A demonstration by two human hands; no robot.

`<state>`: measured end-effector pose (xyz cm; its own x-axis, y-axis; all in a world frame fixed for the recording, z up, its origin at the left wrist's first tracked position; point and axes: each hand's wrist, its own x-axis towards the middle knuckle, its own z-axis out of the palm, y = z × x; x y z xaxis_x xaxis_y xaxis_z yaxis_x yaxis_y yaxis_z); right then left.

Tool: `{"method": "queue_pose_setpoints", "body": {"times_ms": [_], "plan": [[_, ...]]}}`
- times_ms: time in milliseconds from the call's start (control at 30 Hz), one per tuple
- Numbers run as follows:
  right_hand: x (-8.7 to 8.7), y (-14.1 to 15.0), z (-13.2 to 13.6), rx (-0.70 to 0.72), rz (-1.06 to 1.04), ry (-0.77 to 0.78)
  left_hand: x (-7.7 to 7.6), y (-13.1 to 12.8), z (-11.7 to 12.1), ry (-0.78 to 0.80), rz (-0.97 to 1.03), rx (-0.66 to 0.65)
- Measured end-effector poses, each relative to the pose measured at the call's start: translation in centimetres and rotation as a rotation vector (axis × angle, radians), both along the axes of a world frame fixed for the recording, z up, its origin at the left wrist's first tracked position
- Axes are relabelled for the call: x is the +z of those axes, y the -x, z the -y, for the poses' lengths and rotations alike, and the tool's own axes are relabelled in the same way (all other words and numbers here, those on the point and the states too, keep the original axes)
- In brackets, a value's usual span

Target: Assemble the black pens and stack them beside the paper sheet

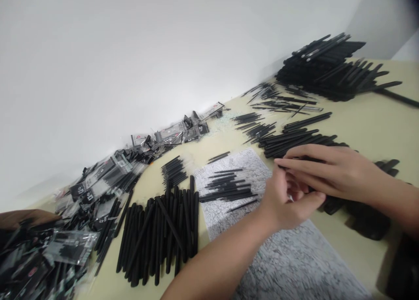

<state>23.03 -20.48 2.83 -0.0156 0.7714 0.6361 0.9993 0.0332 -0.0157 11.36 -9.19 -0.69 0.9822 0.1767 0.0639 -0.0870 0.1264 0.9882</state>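
Observation:
My left hand (pixel 290 204) and my right hand (pixel 334 171) meet above the right side of a grey-and-white patterned mat (pixel 288 265). Both have their fingers curled together. Slivers of something dark show between them, but the fingers hide most of it, and I cannot make out its kind. On the mat, left of my hands, lies a row of thin black sticks (pixel 229 189) with pale ends. Just behind my right hand is a stack of thicker black rods (pixel 288 143).
Thick black rods (pixel 157 239) lie piled left of the mat. Clear plastic packets (pixel 108 173) heap along the wall side, down to the lower left. More thin sticks (pixel 175 171) lie in bundles. A tall pile of black rods (pixel 324 69) stands at the back right.

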Motion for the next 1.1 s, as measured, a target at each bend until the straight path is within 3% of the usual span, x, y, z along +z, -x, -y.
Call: {"method": "queue_pose_setpoints", "body": {"times_ms": [200,467,767,1100], "plan": [[0.0,0.0,0.2,0.025,-0.017,0.037,-0.5,-0.2,0.1,0.101,0.093,0.001],[0.1,-0.6,0.4,0.044,0.080,0.094,-0.6,-0.3,0.1,0.052,0.010,0.077],[0.2,-0.2,0.2,-0.216,0.079,0.034,-1.0,-0.6,0.1,0.183,-0.008,0.133],[0.3,-1.1,1.0,-0.136,0.059,0.002,-0.3,-0.8,0.0,0.305,0.017,0.145]]}}
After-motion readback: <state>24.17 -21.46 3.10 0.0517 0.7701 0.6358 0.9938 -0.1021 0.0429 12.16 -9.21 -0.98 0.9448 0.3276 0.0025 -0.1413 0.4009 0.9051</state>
